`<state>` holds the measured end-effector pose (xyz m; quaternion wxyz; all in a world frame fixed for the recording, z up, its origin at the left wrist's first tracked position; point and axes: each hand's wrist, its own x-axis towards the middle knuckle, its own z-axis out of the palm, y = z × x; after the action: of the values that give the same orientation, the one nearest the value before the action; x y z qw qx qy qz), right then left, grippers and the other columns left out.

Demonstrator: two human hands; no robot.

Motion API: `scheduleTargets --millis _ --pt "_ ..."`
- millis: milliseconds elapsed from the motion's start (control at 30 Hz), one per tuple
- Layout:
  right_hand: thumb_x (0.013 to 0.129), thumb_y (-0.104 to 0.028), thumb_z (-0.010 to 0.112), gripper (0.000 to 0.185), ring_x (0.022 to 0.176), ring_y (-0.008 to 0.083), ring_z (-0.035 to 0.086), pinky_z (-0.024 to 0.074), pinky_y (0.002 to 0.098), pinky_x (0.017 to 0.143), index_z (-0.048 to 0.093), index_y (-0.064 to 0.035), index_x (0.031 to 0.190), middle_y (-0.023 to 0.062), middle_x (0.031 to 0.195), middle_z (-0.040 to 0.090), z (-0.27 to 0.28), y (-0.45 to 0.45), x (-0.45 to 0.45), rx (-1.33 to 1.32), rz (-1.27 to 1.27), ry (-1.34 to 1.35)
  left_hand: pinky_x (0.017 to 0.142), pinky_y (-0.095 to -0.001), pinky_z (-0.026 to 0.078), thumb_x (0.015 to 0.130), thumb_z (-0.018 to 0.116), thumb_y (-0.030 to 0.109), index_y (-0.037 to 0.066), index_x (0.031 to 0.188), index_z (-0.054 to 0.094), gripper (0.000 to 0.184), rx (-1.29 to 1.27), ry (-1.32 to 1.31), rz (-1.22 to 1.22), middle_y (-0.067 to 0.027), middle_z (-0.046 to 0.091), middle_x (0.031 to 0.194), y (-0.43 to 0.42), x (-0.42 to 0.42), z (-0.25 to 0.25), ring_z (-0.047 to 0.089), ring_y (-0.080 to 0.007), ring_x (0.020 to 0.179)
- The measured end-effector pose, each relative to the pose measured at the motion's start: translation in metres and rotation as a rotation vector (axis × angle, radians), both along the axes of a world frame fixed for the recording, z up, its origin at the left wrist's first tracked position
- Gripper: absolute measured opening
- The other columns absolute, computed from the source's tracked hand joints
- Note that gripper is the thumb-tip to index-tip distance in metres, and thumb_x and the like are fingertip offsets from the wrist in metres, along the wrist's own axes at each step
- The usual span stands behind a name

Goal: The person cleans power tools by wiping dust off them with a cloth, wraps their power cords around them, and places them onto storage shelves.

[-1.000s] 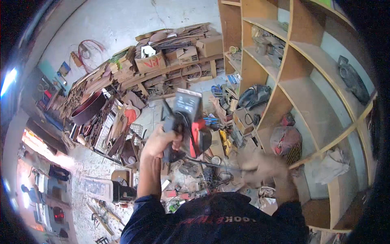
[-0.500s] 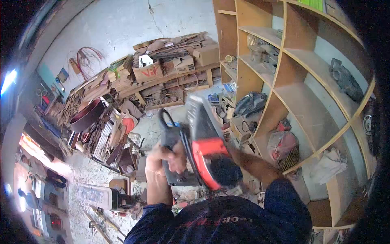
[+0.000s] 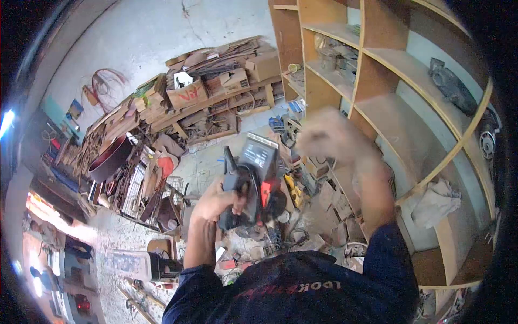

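My left hand (image 3: 226,202) is closed around the grip of a black and red power tool (image 3: 261,156), held in front of my chest. A white-printed label faces up on the tool's black end, and a black part sticks up beside it. The exact kind of tool is not clear. My right hand (image 3: 330,135) is raised off to the right, apart from the tool, in front of the wooden shelving (image 3: 359,65). Motion smears its fingers, so I cannot tell what they do. Beyond the tool lies a yellow object (image 3: 294,190) among clutter.
Wood offcuts and cardboard boxes (image 3: 188,95) are piled along the back wall. Left of me stands a wire basket (image 3: 175,186) with scraps, near a dark round band (image 3: 111,158). A white cloth bundle (image 3: 440,204) sits on the right shelves. Loose debris covers the floor ahead.
My right hand has come away from the tool and risen to the right. The tool has tilted, so its labelled end now shows. My left hand keeps its hold.
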<state>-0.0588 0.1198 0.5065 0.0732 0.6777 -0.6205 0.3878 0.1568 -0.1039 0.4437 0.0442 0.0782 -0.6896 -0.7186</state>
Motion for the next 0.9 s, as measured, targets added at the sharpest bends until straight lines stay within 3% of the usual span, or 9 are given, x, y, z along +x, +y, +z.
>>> scheduleTargets --millis 33,67,200,367,500,633,700,767,900 --pt "0.079 -0.028 0.072 0.023 0.064 0.0175 0.063 0.0459 0.0302 0.059 0.066 -0.0055 0.073 0.0055 0.069 0.064 0.013 -0.03 -0.001 -0.028 0.11 -0.19 0.045 -0.026 0.04 0.065 0.062 0.006 0.001 0.075 0.055 0.014 0.059 0.018 -0.06 -0.0062 0.055 0.059 0.003 0.003 -0.001 0.052 -0.0145 0.047" --pt "0.079 -0.027 0.073 0.023 0.066 0.0136 0.063 0.0462 0.0295 0.059 0.068 -0.0047 0.074 0.0045 0.071 0.065 0.016 -0.064 -0.009 -0.081 0.171 -0.067 0.044 -0.0261 0.039 0.063 0.062 0.006 0.001 0.074 0.054 0.015 0.12 0.038 -0.117 -0.0063 0.054 0.058 0.006 0.005 -0.002 0.052 -0.0149 0.046" --pt "0.086 -0.032 0.065 0.028 0.063 0.0149 0.06 0.045 0.0293 0.058 0.068 -0.0046 0.083 0.0037 0.071 0.064 -0.079 -0.163 -0.022 0.201 0.502 -0.589 0.04 -0.0282 0.037 0.058 0.067 0.004 -0.001 0.074 0.053 0.022 0.389 0.092 -0.348 -0.011 0.053 0.057 0.014 0.009 0.004 0.052 -0.0175 0.044" --pt "0.091 -0.036 0.056 0.033 0.069 0.0143 0.059 0.0454 0.029 0.062 0.068 -0.0044 0.089 0.0038 0.075 0.064 -0.22 -0.127 0.055 0.496 0.481 -0.911 0.036 -0.0343 0.036 0.061 0.068 0.007 -0.005 0.086 0.049 0.034 0.642 0.392 -0.338 -0.008 0.043 0.051 0.007 0.008 0.013 0.042 -0.0203 0.035" --pt "0.096 -0.039 0.05 0.039 0.073 0.0139 0.058 0.0457 0.0288 0.066 0.068 -0.0042 0.094 0.0038 0.078 0.063 -0.279 -0.061 0.111 0.641 0.34 -1.048 0.041 -0.0322 0.04 0.066 0.059 0.007 0.004 0.079 0.043 0.02 0.813 0.315 -0.084 -0.005 0.042 0.053 -0.005 -0.004 0.018 0.041 -0.017 0.04" --pt "0.095 -0.037 0.053 0.036 0.074 0.0154 0.058 0.0468 0.0323 0.07 0.067 -0.0045 0.098 0.004 0.076 0.062 -0.27 0.022 0.097 0.685 0.359 -1.089 0.046 -0.0297 0.042 0.069 0.057 0.007 0.005 0.082 0.05 0.014 0.645 0.22 0.077 -0.0025 0.044 0.055 -0.017 -0.015 0.015 0.045 -0.0149 0.044" --pt "0.091 -0.035 0.061 0.032 0.07 0.0159 0.058 0.0476 0.0333 0.069 0.068 -0.0048 0.096 0.0053 0.072 0.061 -0.142 0.066 0.09 0.732 0.227 -0.563 0.046 -0.0294 0.042 0.069 0.057 0.007 0.004 0.082 0.052 0.014 0.396 0.173 0.14 -0.0034 0.047 0.057 -0.015 -0.016 0.012 0.046 -0.0147 0.045" --pt "0.086 -0.032 0.068 0.029 0.07 0.0172 0.061 0.0489 0.0333 0.068 0.069 -0.0043 0.094 0.0099 0.075 0.065 -0.073 0.079 0.083 0.804 -0.04 -0.551 0.047 -0.0278 0.042 0.069 0.058 0.006 0.002 0.083 0.056 0.015 0.113 0.108 0.121 -0.0062 0.056 0.063 -0.021 -0.019 -0.003 0.051 -0.0142 0.049" --pt "0.079 -0.033 0.075 0.03 0.069 0.0166 0.065 0.0493 0.0318 0.066 0.07 -0.0054 0.088 0.0103 0.08 0.07 -0.026 0.027 0.025 0.132 0.177 -0.051 0.046 -0.0265 0.041 0.066 0.06 0.002 0.002 0.083 0.056 0.018 0.119 -0.02 -0.068 -0.0062 0.057 0.064 0.003 -0.007 -0.009 0.051 -0.0133 0.048"
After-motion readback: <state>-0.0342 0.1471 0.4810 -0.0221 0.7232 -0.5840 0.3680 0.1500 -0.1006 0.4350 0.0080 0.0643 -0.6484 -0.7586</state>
